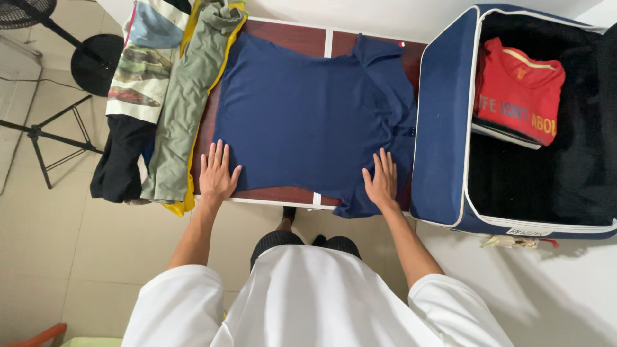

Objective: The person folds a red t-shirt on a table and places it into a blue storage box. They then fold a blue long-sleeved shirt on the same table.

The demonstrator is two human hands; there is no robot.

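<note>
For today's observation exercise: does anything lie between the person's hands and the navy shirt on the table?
Nothing visible does. The left hand and right hand both lie flat, directly on the navy shirt, at its near edge.

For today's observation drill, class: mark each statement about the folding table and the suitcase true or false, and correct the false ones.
1. Both hands press flat on the navy shirt. True: left hand, right hand.
2. The suitcase is shut. False: it lies open.
3. A red shirt lies folded inside the suitcase. True.
4. The pile of clothes lies by the right hand. False: it hangs over the table's end beside the left hand.
5. The navy shirt is rolled into a bundle. False: it is spread flat on the table.
</note>
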